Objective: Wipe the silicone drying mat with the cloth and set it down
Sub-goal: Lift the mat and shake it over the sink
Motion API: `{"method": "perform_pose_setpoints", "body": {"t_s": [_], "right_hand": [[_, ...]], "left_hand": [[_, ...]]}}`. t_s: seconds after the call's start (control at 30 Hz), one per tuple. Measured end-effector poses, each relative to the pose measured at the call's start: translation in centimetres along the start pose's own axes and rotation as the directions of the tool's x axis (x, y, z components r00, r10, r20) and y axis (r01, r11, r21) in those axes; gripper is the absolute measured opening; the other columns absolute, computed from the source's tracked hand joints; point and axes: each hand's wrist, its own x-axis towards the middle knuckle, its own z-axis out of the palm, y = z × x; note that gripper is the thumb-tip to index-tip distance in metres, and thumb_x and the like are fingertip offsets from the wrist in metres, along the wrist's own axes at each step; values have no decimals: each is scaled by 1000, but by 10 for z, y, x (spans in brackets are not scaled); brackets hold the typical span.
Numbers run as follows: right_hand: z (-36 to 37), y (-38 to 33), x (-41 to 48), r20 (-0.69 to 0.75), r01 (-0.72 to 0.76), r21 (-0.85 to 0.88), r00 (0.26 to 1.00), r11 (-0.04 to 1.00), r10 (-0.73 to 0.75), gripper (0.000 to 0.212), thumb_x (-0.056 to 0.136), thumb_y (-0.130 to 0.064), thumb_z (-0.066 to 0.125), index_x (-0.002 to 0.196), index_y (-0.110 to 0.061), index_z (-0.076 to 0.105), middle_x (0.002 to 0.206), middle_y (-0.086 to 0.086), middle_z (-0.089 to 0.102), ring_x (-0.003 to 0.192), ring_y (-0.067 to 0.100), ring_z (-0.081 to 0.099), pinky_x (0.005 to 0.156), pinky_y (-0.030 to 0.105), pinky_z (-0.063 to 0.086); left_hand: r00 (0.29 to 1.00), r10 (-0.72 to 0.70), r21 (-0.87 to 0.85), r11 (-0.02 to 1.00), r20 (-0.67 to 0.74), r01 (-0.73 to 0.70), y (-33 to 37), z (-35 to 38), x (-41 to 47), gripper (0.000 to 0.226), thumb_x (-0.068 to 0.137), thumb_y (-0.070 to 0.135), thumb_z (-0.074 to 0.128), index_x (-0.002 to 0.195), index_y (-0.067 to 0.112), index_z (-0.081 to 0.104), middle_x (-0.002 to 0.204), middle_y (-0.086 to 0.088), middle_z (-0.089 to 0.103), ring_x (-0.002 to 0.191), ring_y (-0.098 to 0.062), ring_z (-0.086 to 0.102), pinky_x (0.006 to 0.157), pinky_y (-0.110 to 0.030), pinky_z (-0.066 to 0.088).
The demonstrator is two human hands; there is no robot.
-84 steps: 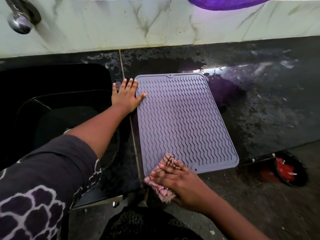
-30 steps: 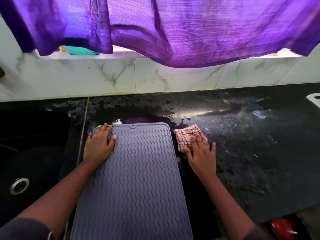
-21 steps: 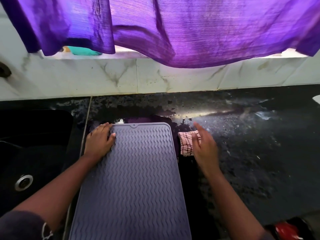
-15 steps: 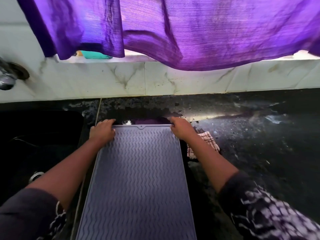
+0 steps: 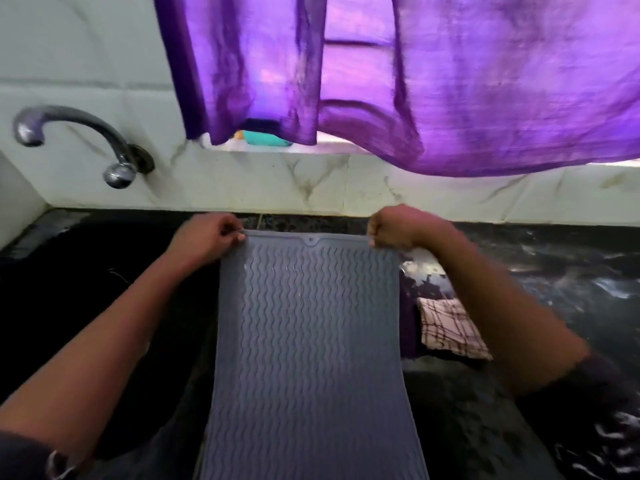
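At far left the tap [image 5: 117, 157] hangs over the dark sink [image 5: 86, 271]. My left hand [image 5: 207, 239] pinches the far left corner of the silicone drying mat [image 5: 308, 341], and my right hand [image 5: 398, 228] is closed on the far right corner, so the limp sheet hangs between two grips without folding. The mat's far edge is raised off the counter [image 5: 554, 271], its near end sagging towards me. The cloth [image 5: 450, 327] lies loose just right of the mat. Half a second ago the mat lay flat under both hands; now it is lifted.
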Motion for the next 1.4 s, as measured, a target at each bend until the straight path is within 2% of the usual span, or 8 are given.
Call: {"method": "perform_pose_setpoints", "body": {"t_s": [0.13, 0.23, 0.37, 0.53, 0.6, 0.77, 1.0, 1.4], "right_hand": [[-104, -77, -37, -228, 288, 188, 943, 939, -243, 7, 84, -15, 66, 86, -20, 63, 84, 0, 66, 83, 14, 60, 75, 26, 44], [-152, -134, -38, -483, 518, 425, 823, 742, -299, 9, 84, -7, 65, 85, -17, 65, 62, -13, 67, 63, -1, 56, 62, 17, 45], [-161, -229, 20, -491, 423, 228, 828, 877, -272, 20, 84, -13, 63, 102, -9, 70, 95, 7, 73, 89, 15, 64, 72, 26, 43], [-160, -288, 59, -531, 481, 188, 783, 856, -323, 4, 86, -13, 63, 90, -12, 65, 71, 6, 60, 57, 10, 51, 52, 19, 45], [-151, -308, 74, -418, 369, 101, 858, 924, -297, 10, 85, -17, 65, 92, -11, 69, 84, 11, 69, 64, 18, 58, 56, 19, 44], [-145, -342, 87, -611, 410, 95, 744, 907, -272, 15, 83, -21, 67, 94, -11, 71, 92, 3, 69, 87, 18, 61, 69, 22, 39], [-113, -333, 88, -583, 302, 75, 787, 950, -204, 14, 83, -18, 64, 94, -12, 71, 99, 8, 70, 95, 25, 62, 74, 26, 41], [-125, -299, 52, -656, 168, 11, 745, 986, -119, 18, 82, -22, 64, 98, -18, 71, 105, 11, 69, 98, 30, 60, 70, 29, 42]], "left_hand": [[999, 23, -337, 941, -39, -35, -24, -156, -45, 11, 72, 28, 79, 68, 25, 69, 70, 2, 71, 63, 4, 61, 70, -19, 48], [991, -53, -586, 810, -125, -31, -54, -255, -74, 13, 64, 35, 76, 72, 25, 74, 66, 11, 69, 60, 3, 60, 67, -13, 51], [977, -205, -317, 932, -58, 176, -92, -308, -60, 6, 83, 13, 70, 78, 10, 72, 69, -4, 66, 52, 0, 57, 53, -11, 49], [976, -219, -224, 951, -7, 212, -141, -342, -66, 14, 90, 4, 58, 78, 6, 62, 63, -1, 65, 53, -7, 59, 52, -15, 50], [966, -259, -39, 965, -8, 258, -157, -344, -71, 11, 87, 11, 65, 78, 4, 66, 71, -11, 62, 57, -14, 55, 54, -21, 49], [970, -184, -2, 983, -161, 186, -179, -352, -75, 12, 85, 14, 68, 80, 4, 68, 63, -5, 59, 56, -15, 54, 51, -16, 48], [980, -171, 129, 975, -106, 184, -194, -318, -86, 12, 86, 16, 67, 94, 8, 72, 88, -11, 69, 80, -22, 60, 66, -21, 46], [929, -73, 161, 977, -364, 140, -158, -322, -74, 22, 89, 22, 62, 107, 12, 69, 112, -15, 67, 104, -34, 58, 85, -40, 47]]}}
